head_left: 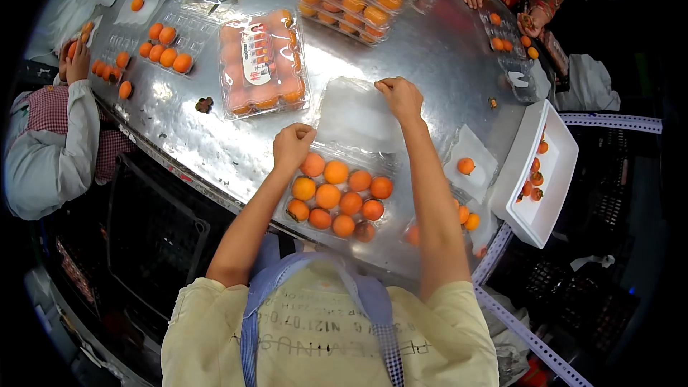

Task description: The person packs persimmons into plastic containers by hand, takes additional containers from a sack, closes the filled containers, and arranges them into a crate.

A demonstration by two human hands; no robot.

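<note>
- Nearest: yellow shirt (330,337) w/ blue apron straps.
- R hand (401,98) pinches sheet's (355,116) far-R corner.
- L hand (292,145) closed at near-L edge; exact hold unclear.
- Clear tray (371,161) of orange fruit (328,196) just nearer.
- R forearm (435,208) partly hides other fruit (464,213).
- Pack stack (351,3) cut off up top.

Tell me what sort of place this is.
Probably a fruit-packing workshop: orange fruits sit in rows in a clear tray, filled clear packs are stacked on a metal table, and co-workers handle similar fruit.
</note>
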